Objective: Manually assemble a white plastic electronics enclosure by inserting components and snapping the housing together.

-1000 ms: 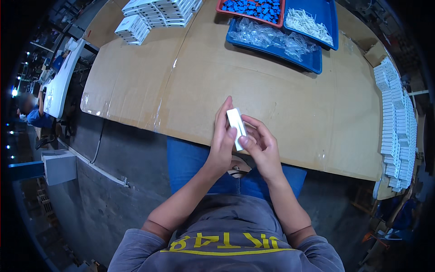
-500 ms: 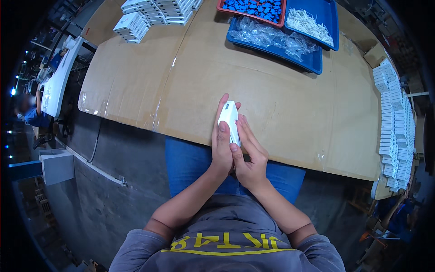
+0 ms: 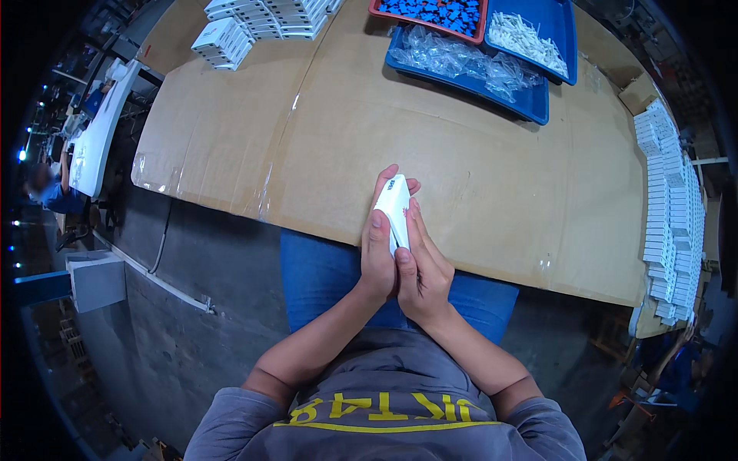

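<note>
A small white box (image 3: 394, 201) with a dark mark at its far end stands tilted between my two hands, just over the table's near edge. My left hand (image 3: 377, 257) wraps its left side, the thumb lying along the near face and fingertips showing round the far end. Against its right side presses my right hand (image 3: 427, 276), with the fingers held together and stretched along it. The right thumb touches the near end, where a dark slit shows between the white faces. What is inside the box is hidden.
Brown cardboard covers the table (image 3: 346, 154). At the back stand a red tray (image 3: 480, 34) of blue pieces, a blue tray (image 3: 570, 46) of white sticks and a blue tray (image 3: 461, 83) of clear bags. White stacks (image 3: 223, 46) stand back left; white boxes (image 3: 665, 223) line the right.
The box has turned a little and shifted slightly to the right. My right fingers lie flatter along its side, and both hands have drawn closer together.
</note>
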Available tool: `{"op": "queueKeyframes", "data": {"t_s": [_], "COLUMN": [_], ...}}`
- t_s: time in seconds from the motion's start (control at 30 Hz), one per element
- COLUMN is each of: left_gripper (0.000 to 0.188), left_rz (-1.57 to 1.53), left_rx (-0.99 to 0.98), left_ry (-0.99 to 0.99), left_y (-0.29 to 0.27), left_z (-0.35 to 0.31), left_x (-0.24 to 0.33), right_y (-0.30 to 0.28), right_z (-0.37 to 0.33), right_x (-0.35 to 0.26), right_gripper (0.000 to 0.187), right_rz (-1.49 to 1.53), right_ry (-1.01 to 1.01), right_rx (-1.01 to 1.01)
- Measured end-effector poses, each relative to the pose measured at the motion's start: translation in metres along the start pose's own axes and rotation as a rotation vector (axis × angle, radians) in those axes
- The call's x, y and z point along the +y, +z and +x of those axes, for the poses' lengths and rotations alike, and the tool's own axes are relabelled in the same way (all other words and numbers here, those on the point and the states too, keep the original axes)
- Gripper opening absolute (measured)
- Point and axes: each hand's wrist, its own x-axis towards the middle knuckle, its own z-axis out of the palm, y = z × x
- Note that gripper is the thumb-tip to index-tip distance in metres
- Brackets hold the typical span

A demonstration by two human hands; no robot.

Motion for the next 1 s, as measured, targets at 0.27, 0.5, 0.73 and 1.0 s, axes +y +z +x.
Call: {"op": "queueKeyframes", "data": {"t_s": [0.27, 0.5, 0.73, 1.0], "left_gripper": [0.078, 0.077, 0.077, 0.067], "left_rz": [-0.03, -0.087, 0.075, 0.199], "left_rx": [0.036, 0.037, -0.061, -0.087], "left_ry": [-0.025, -0.068, -0.08, -0.173], "left_y": [-0.006, -0.002, 0.001, -0.007], "left_z": [-0.005, -0.003, 0.006, 0.008], "left_x": [-0.013, -0.01, -0.001, 0.007], "right_y": [0.001, -0.002, -0.023, -0.019], "right_z": [-0.005, -0.003, 0.01, 0.005], "right_x": [0.005, 0.002, -0.006, 0.008], "right_gripper": [0.042, 0.042, 0.046, 0.048], "right_rz": [-0.048, -0.033, 0.183, 0.121], "right_ry": [0.002, 0.059, 0.263, 0.279], "right_rx": [0.002, -0.005, -0.012, -0.055]}}
